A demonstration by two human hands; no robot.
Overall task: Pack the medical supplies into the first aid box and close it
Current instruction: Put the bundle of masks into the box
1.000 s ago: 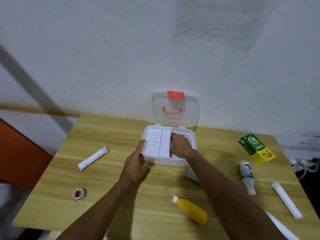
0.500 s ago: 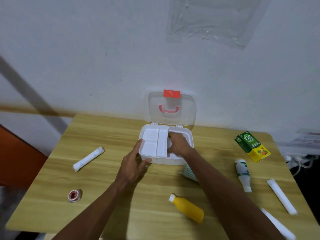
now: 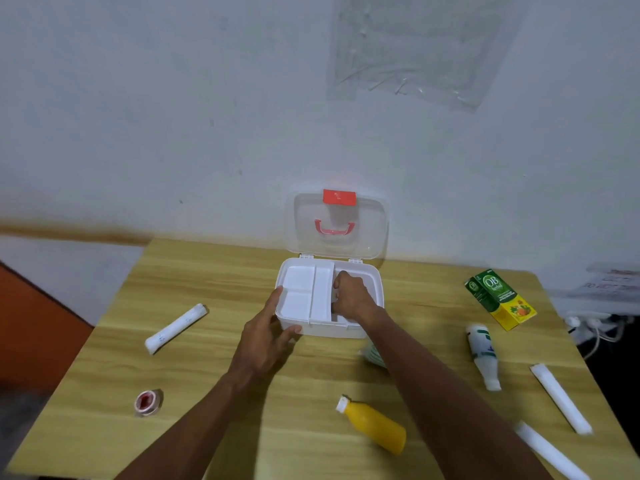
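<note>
White plastic, the first aid box (image 3: 332,330) sits open at the far edge of the table (image 3: 207,271), clear lid (image 3: 367,233) upright against the wall, and we judge packing barely begun. Our left hand (image 3: 266,337) steadies its front-left corner with straight fingers; our right hand (image 3: 351,294) curls down inside beside the tray (image 3: 301,292), and we cannot tell what it grasps. Yellow bottle (image 3: 372,426), white bottle (image 3: 482,355), green carton (image 3: 498,299), tape roll (image 3: 148,402) and wrapped rolls (image 3: 176,328) all lie outside, lid unshut.

At centre, a white box (image 3: 346,329) and tray (image 3: 298,292), its clear lid (image 3: 367,230) bearing a red latch (image 3: 339,197) and handle (image 3: 334,231); lower centre, a yellow bottle (image 3: 375,426); right, a green-and-yellow carton (image 3: 498,299); the table (image 3: 207,265) is pale wood-grain.
</note>
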